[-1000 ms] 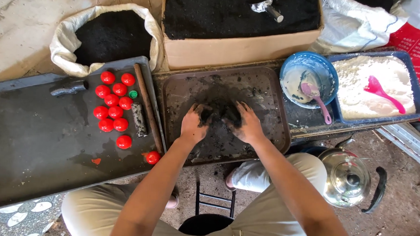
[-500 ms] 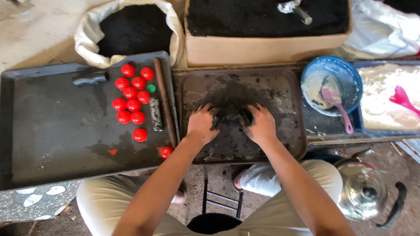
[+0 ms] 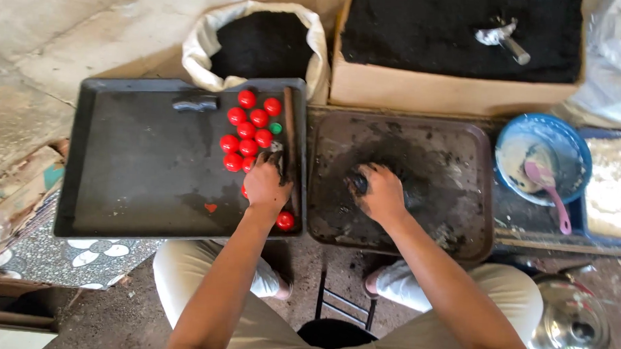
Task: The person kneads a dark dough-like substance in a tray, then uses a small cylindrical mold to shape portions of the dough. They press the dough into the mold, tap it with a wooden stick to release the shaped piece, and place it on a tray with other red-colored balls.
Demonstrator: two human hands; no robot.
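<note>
The dark lump of black paste (image 3: 361, 184) sits near the middle of the brown tray (image 3: 465, 139), and the right hand (image 3: 381, 193) is curled down over it, fingers wrapped round its near side so only a bit of it peeks out at the left. My guess is that it's soft and damp, sort of like stiff dough: it'll squash and smear rather than break, probably sticks to skin, and has a bit of weight for its size, so cupping it from underneath with the whole palm looks like a better hold than pinching it. The tray around it is smeared with the same dark stuff. The left hand (image 3: 266, 184) is over on the black tray (image 3: 116, 159) just beside it, fingers bent down at the near end of the cluster of red balls (image 3: 249, 130), touching or nearly touching them (can't tell if it's actually holding one, the fingertips are hidden). Those balls look hard, smooth and light, so likely to roll if nudged; one loose ball (image 3: 285, 221) sits near the tray's front corner by the wrist. A brown stick (image 3: 288, 135) lies along the right edge of that tray. Further back there's a white sack of black powder (image 3: 260, 47), a cardboard box (image 3: 426, 89) of the same with a metal scoop (image 3: 501, 38), and off right a blue bowl (image 3: 577, 148) with a pink spoon (image 3: 550, 192).
</note>
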